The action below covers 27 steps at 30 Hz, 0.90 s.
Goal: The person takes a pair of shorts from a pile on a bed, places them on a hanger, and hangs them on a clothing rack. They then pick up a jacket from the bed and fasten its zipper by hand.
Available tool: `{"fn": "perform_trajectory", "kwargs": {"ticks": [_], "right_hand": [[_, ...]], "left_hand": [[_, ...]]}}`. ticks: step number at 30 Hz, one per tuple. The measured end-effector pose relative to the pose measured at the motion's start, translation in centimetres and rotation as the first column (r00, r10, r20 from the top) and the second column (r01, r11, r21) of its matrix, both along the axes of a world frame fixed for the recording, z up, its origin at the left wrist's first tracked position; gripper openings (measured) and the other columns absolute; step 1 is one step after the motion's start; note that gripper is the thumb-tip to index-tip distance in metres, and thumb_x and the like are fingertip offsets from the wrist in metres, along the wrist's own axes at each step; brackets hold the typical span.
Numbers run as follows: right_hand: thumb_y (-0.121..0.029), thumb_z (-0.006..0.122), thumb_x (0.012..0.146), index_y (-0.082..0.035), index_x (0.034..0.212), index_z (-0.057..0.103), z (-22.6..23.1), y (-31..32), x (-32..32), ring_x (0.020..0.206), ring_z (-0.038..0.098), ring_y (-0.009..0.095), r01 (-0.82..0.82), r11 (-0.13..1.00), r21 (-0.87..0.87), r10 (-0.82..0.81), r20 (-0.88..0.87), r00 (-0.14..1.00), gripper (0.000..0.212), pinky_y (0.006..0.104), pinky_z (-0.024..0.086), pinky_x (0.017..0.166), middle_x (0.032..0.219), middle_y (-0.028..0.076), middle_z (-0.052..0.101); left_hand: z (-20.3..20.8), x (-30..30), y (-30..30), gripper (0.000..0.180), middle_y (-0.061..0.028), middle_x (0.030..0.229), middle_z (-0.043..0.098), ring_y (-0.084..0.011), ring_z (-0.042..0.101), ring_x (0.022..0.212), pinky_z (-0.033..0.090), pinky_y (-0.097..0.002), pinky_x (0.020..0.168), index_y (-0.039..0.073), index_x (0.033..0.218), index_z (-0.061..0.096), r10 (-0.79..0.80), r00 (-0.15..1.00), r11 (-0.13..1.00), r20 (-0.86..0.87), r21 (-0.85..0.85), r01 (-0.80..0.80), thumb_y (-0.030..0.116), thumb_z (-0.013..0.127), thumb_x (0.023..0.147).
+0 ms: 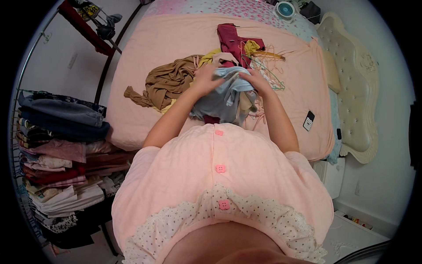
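Right hand gripped light-blue garment at upper edge. Left hand was spread, fingers loose; contact unclear. Brown garment lay alongside.

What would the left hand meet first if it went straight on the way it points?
The left hand would probably meet the pale pinkish cloth first, with the dark red garment beyond; the hand's height over the cloth is unclear.

one camera sits on the person's head and looks down over the pink shirt to the clothes on the bed. the shirt is very near, the bed is farther off, and the wide round view bends long edges.
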State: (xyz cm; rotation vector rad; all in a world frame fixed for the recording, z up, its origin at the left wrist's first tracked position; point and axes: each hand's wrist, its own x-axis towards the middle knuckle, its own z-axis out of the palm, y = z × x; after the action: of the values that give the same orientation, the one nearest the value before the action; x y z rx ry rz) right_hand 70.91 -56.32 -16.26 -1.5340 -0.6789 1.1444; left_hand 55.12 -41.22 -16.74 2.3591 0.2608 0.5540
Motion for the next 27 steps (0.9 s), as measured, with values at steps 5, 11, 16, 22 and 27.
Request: {"fn": "perform_trajectory", "kwargs": {"ticks": [5,11,16,22,27], "right_hand": [[-0.01,0.063,0.066,0.0,0.109,0.045,1.1,1.1,-1.4,0.086,0.052,0.013,-0.046,0.988,0.147,0.054,-0.05,0.997,0.048,0.0256,0.041,0.075,0.099,0.007,0.054],[0.0,0.061,0.062,-0.001,0.118,0.035,1.7,0.3,-3.6,0.096,0.047,0.013,-0.06,0.946,0.32,0.046,0.051,0.998,0.062,0.0239,0.037,0.083,0.104,0.006,0.049],[0.0,0.058,0.063,0.0,0.114,0.039,0.3,0.8,-4.1,0.091,0.05,0.014,0.059,0.944,0.326,-0.159,0.29,0.944,0.054,0.024,0.039,0.079,0.101,0.006,0.05],[-0.008,0.056,0.072,0.002,0.1,0.052,0.8,-0.2,-1.8,0.078,0.053,0.009,0.096,0.964,0.25,-0.08,-0.074,0.994,0.03,0.0213,0.041,0.07,0.088,0.004,0.057],[-0.025,0.058,0.078,0.0,0.083,0.06,0.8,-1.3,-0.5,0.066,0.05,0.006,-0.041,0.996,0.073,0.051,-0.138,0.989,0.026,0.0193,0.039,0.059,0.072,0.0,0.057]], "left_hand": [[-0.8,1.6,-3.1,0.054,-0.0193,0.109,0.047,-0.0319,0.046,0.102,0.037,-0.0356,0.085,0.003,0.115,0.037,-0.075,0.994,0.993,0.073,-0.089,0.081,0.01,0.056,0.065],[-0.6,1.4,-2.0,0.039,-0.0137,0.096,0.054,-0.0238,0.053,0.087,0.04,-0.03,0.076,0.002,0.106,0.045,0.059,0.991,0.962,0.123,-0.271,-0.024,0.005,0.049,0.067],[0.6,1.4,-1.5,0.027,-0.0147,0.085,0.057,-0.0223,0.055,0.082,0.041,-0.0295,0.073,0.002,0.094,0.052,0.051,0.995,0.899,0.084,-0.438,-0.009,0.013,0.05,0.071],[1.2,0.1,1.0,0.029,-0.0154,0.091,0.057,-0.0252,0.053,0.087,0.04,-0.0317,0.077,0.002,0.098,0.054,-0.116,0.992,0.95,-0.052,-0.298,0.096,0.016,0.046,0.074],[0.1,-0.3,1.0,0.026,-0.0077,0.087,0.056,-0.0154,0.051,0.082,0.039,-0.0269,0.074,0.002,0.102,0.052,0.072,0.997,0.997,-0.035,0.017,-0.071,0.012,0.043,0.08]]}}
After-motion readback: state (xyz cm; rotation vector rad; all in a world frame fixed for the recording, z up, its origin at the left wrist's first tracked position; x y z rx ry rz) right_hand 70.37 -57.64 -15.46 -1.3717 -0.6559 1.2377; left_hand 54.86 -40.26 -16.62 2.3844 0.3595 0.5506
